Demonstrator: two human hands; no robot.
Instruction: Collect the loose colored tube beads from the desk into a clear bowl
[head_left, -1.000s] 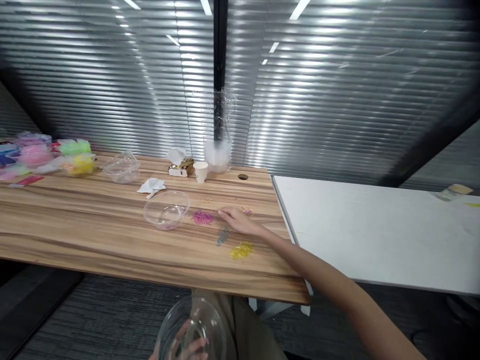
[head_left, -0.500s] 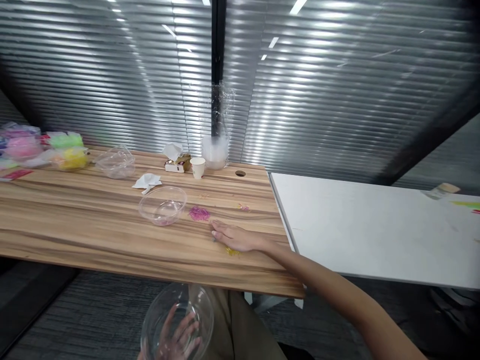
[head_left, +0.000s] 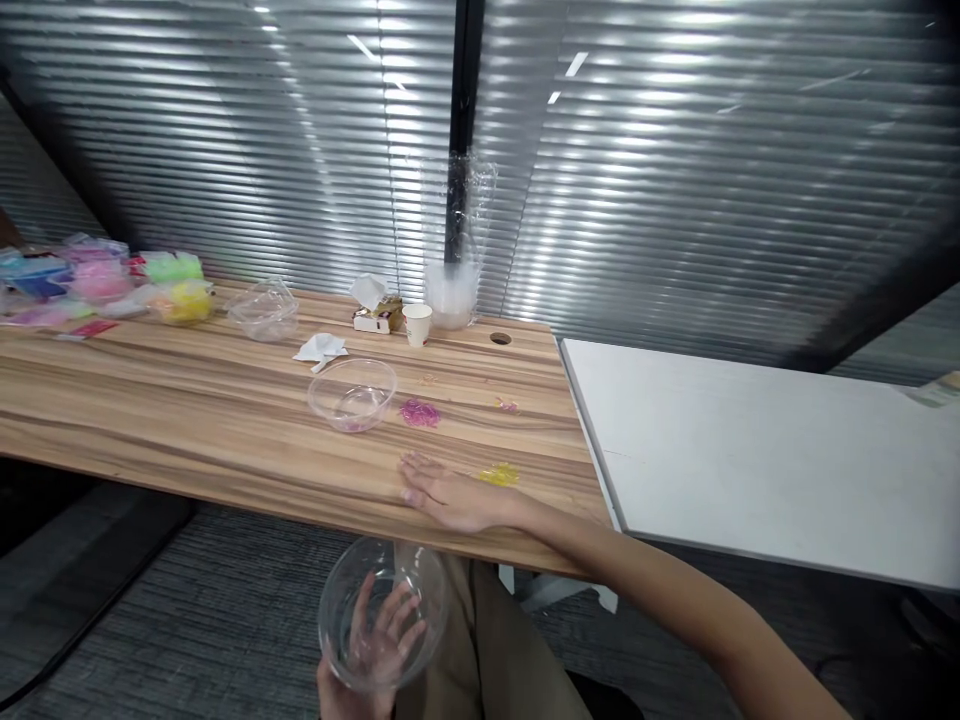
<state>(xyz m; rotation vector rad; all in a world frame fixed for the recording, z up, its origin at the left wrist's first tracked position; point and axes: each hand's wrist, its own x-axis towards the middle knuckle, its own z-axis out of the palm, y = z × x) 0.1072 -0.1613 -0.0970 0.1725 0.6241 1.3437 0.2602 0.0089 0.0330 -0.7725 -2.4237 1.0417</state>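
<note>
Left hand [head_left: 379, 645] is clasping a clear bowl [head_left: 341, 590] off the front edge of the desk [head_left: 225, 430], right hand [head_left: 450, 497] is lying flat inside that edge, with pink bits [head_left: 420, 413] and yellow bits [head_left: 500, 474] lying ungathered.

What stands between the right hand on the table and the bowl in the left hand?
Only the front edge of the wooden table lies between the right hand and the clear bowl; no other obstacle is visible.
</note>
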